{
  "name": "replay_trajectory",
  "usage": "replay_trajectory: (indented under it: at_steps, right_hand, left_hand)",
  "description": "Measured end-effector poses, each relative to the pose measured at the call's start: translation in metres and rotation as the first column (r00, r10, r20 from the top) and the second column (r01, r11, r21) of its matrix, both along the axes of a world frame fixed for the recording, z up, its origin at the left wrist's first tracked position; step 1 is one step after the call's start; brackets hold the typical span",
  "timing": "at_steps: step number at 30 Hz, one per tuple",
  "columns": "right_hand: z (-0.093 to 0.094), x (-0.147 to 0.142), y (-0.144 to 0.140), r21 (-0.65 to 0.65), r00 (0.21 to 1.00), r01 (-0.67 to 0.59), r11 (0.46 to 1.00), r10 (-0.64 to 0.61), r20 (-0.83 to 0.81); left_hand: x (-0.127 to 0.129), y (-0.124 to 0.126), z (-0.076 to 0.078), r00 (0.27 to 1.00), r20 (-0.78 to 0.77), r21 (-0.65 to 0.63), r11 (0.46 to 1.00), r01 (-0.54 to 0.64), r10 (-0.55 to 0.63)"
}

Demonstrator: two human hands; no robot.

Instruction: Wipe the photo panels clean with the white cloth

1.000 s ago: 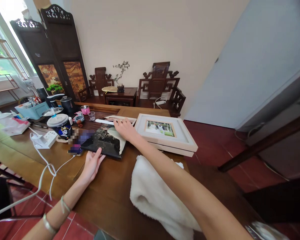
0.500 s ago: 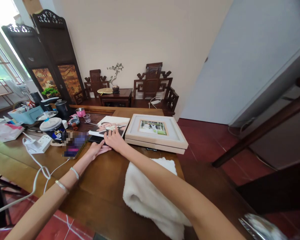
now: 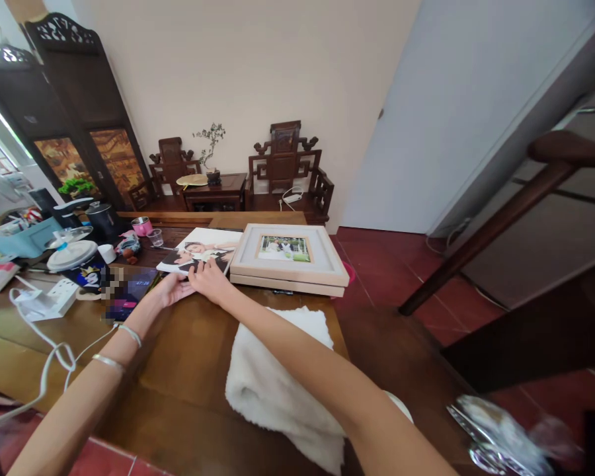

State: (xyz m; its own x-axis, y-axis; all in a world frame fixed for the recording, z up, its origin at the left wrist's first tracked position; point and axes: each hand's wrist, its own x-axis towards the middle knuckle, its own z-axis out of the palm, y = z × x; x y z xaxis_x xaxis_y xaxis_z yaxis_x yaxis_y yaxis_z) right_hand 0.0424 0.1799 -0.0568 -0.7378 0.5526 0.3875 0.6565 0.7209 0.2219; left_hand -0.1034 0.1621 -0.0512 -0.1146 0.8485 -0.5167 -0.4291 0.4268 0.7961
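A flat photo panel (image 3: 213, 239) with a printed portrait lies on the wooden table (image 3: 168, 396). My right hand (image 3: 211, 280) has its bent fingers over the panel's near edge and appears to grip it. Just left of it, at the same edge, is my left hand (image 3: 174, 289), palm turned inward, thumb and straight fingers apart. My right hand partly hides those left fingertips. Directly to the right of the panel sit two stacked pale picture frames (image 3: 326, 259), the upper one showing an outdoor photo. A white fluffy towel (image 3: 272, 377) lies under my right forearm.
Left of my hands are a lit phone (image 3: 141, 283), a white power strip (image 3: 54, 297) with cables and a lidded dark tub (image 3: 86, 268). A pink cup (image 3: 141, 226) and a clear small cup (image 3: 155, 237) stand behind. Carved chairs (image 3: 283, 165) stand beyond the table.
The view has turned to the right, so things appear farther left. The dark item seen beside the panel's near edge is now hidden. Both hands remain at that edge.
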Motion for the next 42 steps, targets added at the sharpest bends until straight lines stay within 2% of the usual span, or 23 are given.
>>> replay_trajectory:
  at_steps: [3, 6, 11, 14, 17, 20, 24, 27, 30, 37, 42]
  right_hand:
    - [0.001, 0.007, 0.005, -0.053, 1.0, -0.003, 0.999, 0.002, -0.02]
    - [0.009, 0.016, 0.01, -0.129, 0.999, -0.01, 0.992, 0.004, -0.043]
    - [0.04, 0.045, 0.026, -0.264, 0.99, -0.036, 0.964, 0.0, -0.138]
    - [0.058, 0.079, 0.042, -0.31, 0.969, 0.032, 0.95, -0.106, -0.225]
    - [0.065, 0.124, 0.059, -0.365, 0.916, 0.164, 0.916, -0.279, -0.289]
    - [0.061, 0.173, 0.07, -0.434, 0.822, 0.312, 0.845, -0.469, -0.324]
    - [0.043, 0.226, 0.075, -0.528, 0.653, 0.472, 0.706, -0.683, -0.329]
    - [0.026, 0.246, 0.079, -0.612, 0.552, 0.518, 0.598, -0.78, -0.295]
    - [0.015, 0.255, 0.085, -0.684, 0.501, 0.509, 0.523, -0.826, -0.259]
    - [0.003, 0.27, 0.096, -0.785, 0.425, 0.434, 0.442, -0.869, -0.255]
    - [-0.004, 0.271, 0.102, -0.812, 0.394, 0.381, 0.442, -0.872, -0.29]
  left_hand:
    - [-0.001, 0.004, 0.009, 1.0, 0.002, -0.05, 0.999, -0.016, 0.016]
    - [0.004, 0.009, 0.011, 1.0, -0.01, -0.082, 0.996, -0.022, 0.021]
    - [0.012, 0.016, 0.004, 0.999, -0.033, -0.1, 0.995, -0.018, 0.015]
    - [0.011, 0.019, 0.001, 1.0, -0.028, -0.102, 0.995, -0.007, 0.005]
    - [0.009, 0.02, -0.001, 1.0, -0.025, -0.098, 0.995, -0.012, 0.01]
    - [0.009, 0.019, -0.003, 0.999, -0.032, -0.085, 0.996, -0.028, 0.025]
    - [0.011, 0.018, -0.004, 0.997, -0.061, -0.07, 0.997, -0.043, 0.039]
    - [0.013, 0.019, -0.006, 0.992, -0.111, -0.059, 0.996, -0.059, 0.052]
    - [0.015, 0.021, -0.007, 0.984, -0.167, -0.04, 0.997, -0.073, 0.065]
    - [0.019, 0.02, -0.008, 0.972, -0.234, 0.001, 0.999, -0.037, 0.036]
    - [0.022, 0.016, -0.007, 0.957, -0.288, -0.011, 1.0, 0.012, -0.014]
